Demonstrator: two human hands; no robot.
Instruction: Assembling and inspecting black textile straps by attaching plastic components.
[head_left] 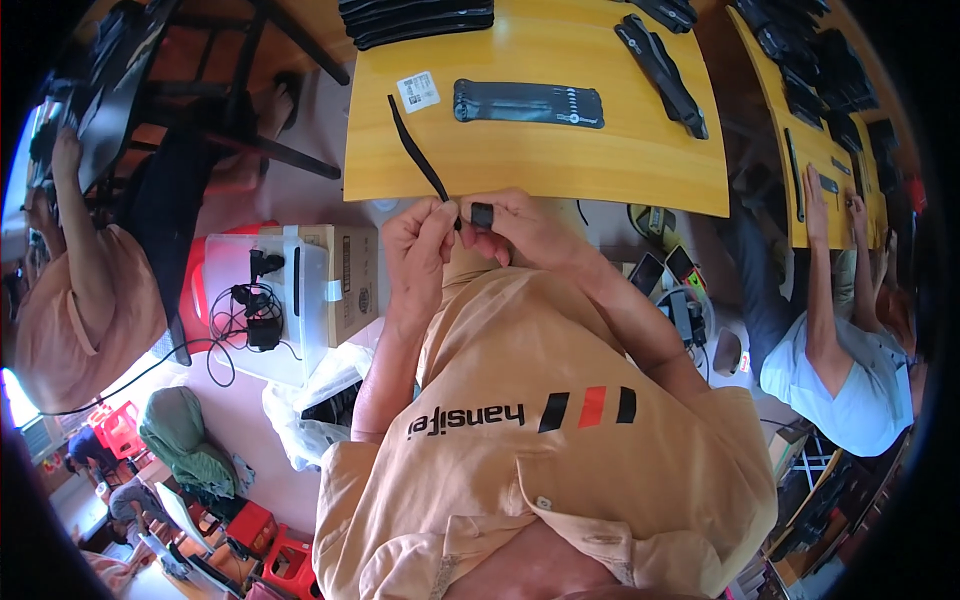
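Observation:
A thin black strap (415, 150) rises from between my hands and lies slanted over the table's near edge. Pinched around its lower part is my left hand (418, 245), closed. My right hand (520, 228) meets it there, fingers curled in at the strap's end. A small square black piece (482, 215) shows on the right fingers; whether it belongs to the strap I cannot tell. Beyond my hands, a flat black printed pouch (528, 103) lies on the yellow table (600, 170), with a white label sheet (418, 91) left of it.
Black pouches are stacked (415, 22) at the table's far left; more pouches (662, 75) lie at the right. Beside my left arm stand a clear plastic bin (265, 300) with black cables and a cardboard box (352, 280). Other people work at both sides.

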